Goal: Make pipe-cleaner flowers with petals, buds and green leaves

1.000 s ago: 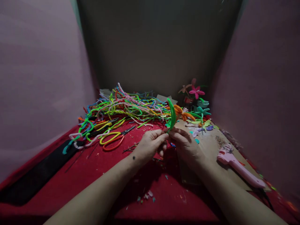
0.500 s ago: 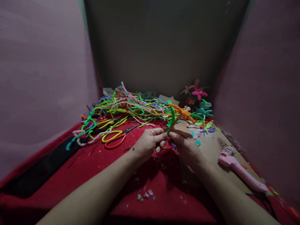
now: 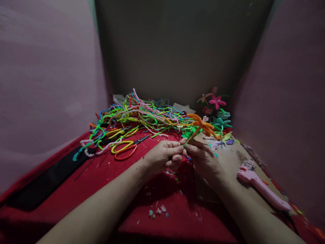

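A red cloth [image 3: 152, 228] covers the work surface, flanked by pale purplish panels, left [image 3: 50, 74] and right [image 3: 289, 84], with a dark back wall [image 3: 177, 51] closing the far side; light is dim. Near the centre, the left hand [image 3: 165, 154] and right hand [image 3: 204, 156] meet at the fingertips, each pinching the lower end of the stem of an orange flower [image 3: 208, 128], held above the cloth and tilted to the right. A bright green piece [image 3: 188, 132] shows just beside the stem; whether the two are joined cannot be told. Beyond the hands, a tangled heap of multicoloured fuzzy stems [image 3: 144, 117] spans the rear left and centre. In front of it lie scissors [image 3: 135, 143] — blades pointing away, toward the right — and, farther left, a long black strip [image 3: 43, 183]. At right, a tan board [image 3: 228, 159] carries a pink glue gun [image 3: 264, 188] and loose petals [image 3: 230, 142]; a teal flower [image 3: 222, 122] and a magenta flower [image 3: 217, 101] stand behind. Small scraps [image 3: 159, 211] dot the cloth between the forearms.
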Available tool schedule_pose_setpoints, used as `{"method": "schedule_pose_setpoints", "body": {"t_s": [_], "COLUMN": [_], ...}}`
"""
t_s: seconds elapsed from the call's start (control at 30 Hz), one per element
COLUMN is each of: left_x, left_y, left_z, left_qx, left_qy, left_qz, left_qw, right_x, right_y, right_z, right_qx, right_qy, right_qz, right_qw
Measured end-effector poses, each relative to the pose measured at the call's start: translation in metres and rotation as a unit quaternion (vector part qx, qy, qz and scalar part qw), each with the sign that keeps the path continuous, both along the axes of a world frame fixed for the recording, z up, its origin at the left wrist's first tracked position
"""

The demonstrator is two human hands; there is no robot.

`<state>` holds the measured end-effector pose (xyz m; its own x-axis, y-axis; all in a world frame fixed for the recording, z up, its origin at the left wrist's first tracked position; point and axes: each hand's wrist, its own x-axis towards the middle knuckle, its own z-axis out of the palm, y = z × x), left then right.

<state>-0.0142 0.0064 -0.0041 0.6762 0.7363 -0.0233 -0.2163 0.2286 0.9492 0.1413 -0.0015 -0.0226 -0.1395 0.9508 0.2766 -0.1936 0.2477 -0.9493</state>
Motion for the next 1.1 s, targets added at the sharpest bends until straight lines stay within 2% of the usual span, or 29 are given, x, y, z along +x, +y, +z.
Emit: {"method": "schedule_pose_setpoints", "body": {"t_s": [0.07, 0.1, 0.17, 0.2, 0.23, 0.27, 0.3, 0.4, 0.5, 0.7, 0.83, 1.1], "left_x": [0.003, 0.004, 0.006, 0.007, 0.008, 0.008, 0.009, 0.01, 0.009, 0.006, 0.006, 0.006], "left_y": [-0.002, -0.004, -0.007, -0.008, -0.008, -0.008, -0.007, -0.004, -0.001, 0.0, 0.001, 0.001], "left_z": [-0.001, -0.002, -0.006, -0.009, -0.01, -0.012, -0.012, -0.009, -0.004, -0.005, -0.009, -0.012], "left_qx": [0.13, 0.208, 0.348, 0.391, 0.41, 0.404, 0.376, 0.243, 0.155, 0.101, 0.054, -0.06], "left_qy": [0.103, 0.153, 0.225, 0.244, 0.254, 0.256, 0.249, 0.191, 0.137, 0.062, 0.017, -0.096], "left_qz": [0.089, 0.142, 0.226, 0.249, 0.258, 0.255, 0.242, 0.191, 0.153, 0.125, 0.105, 0.02], "left_qw": [0.982, 0.956, 0.881, 0.852, 0.837, 0.841, 0.859, 0.932, 0.966, 0.985, 0.993, 0.993], "right_x": [0.0, -0.001, -0.003, -0.004, -0.005, -0.006, -0.007, -0.006, -0.003, -0.004, -0.006, -0.005], "right_y": [-0.001, -0.002, -0.004, -0.005, -0.006, -0.006, -0.007, -0.007, -0.006, -0.003, 0.0, 0.003], "right_z": [0.001, 0.002, 0.003, 0.004, 0.005, 0.006, 0.007, 0.007, 0.003, -0.003, -0.005, -0.007], "right_qx": [0.031, 0.044, 0.057, 0.056, 0.053, 0.046, 0.038, 0.018, 0.013, 0.02, 0.004, -0.015], "right_qy": [-0.051, -0.07, -0.092, -0.094, -0.097, -0.102, -0.11, -0.13, -0.109, -0.079, -0.035, 0.007], "right_qz": [-0.047, -0.062, -0.09, -0.103, -0.112, -0.118, -0.121, -0.097, -0.052, -0.057, -0.035, -0.002], "right_qw": [0.997, 0.995, 0.99, 0.989, 0.988, 0.987, 0.986, 0.987, 0.993, 0.995, 0.999, 1.0]}}
